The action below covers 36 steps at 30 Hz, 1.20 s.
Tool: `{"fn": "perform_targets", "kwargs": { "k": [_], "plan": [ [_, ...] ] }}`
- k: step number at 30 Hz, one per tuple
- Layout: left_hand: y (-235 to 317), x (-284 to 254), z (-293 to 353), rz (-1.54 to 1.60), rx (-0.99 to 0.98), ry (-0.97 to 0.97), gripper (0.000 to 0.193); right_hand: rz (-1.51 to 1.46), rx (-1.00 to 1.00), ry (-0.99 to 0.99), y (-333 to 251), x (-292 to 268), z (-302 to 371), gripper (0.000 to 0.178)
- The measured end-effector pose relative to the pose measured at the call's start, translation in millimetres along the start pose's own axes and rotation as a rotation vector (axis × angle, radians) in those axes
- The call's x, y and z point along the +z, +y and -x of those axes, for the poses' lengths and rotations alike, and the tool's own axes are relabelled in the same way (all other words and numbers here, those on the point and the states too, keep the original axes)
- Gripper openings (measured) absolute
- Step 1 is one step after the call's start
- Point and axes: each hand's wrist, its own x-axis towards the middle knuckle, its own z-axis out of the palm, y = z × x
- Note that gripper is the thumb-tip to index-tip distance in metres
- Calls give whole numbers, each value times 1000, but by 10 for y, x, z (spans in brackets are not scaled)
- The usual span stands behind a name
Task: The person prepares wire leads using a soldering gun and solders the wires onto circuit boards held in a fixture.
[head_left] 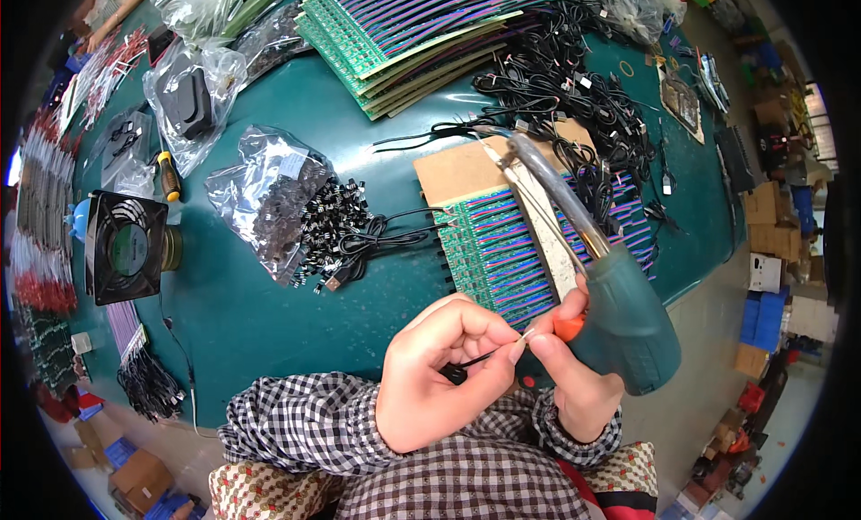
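Note:
My left hand [448,369] is closed, pinching a thin black cable [477,360] near its pale bared end. Facing it, my right hand [578,376] is closed around a soldering gun [632,318] with a dark green handle and an orange trigger [569,329]. Its other fingers are partly hidden by the handle. The right thumb and a fingertip meet the cable's end. The gun's metal barrel [560,195] points up and away, above a green circuit board panel [466,260] wired in blue, red and black. A long pale strip [543,228] crosses that panel under the barrel.
Left of the panel lies a heap of short black cables [332,224] beside a clear bag [265,174]. A stack of circuit boards [359,58] and tangled black cables [574,89] stand behind. A fan [126,246] and a yellow-black screwdriver [168,176] are at left.

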Motion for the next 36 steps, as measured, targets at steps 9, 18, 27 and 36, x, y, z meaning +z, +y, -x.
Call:
{"fn": "perform_targets", "kwargs": {
  "k": [9, 18, 27, 36],
  "plan": [
    [86, -450, -379, -287, -73, 114, 8, -170, -167, 156, 225, -145, 162, 58],
    [50, -547, -854, -768, -80, 44, 8, -217, -216, 85, 464, -454, 323, 60],
    [39, -554, -876, -810, -38, 15, 10, 3, -155, 193, 486, -489, 457, 53],
    [52, -564, -891, -864, 20, -18, 12, 16, -30, 71, 530, -546, 483, 51]
  ]
}}
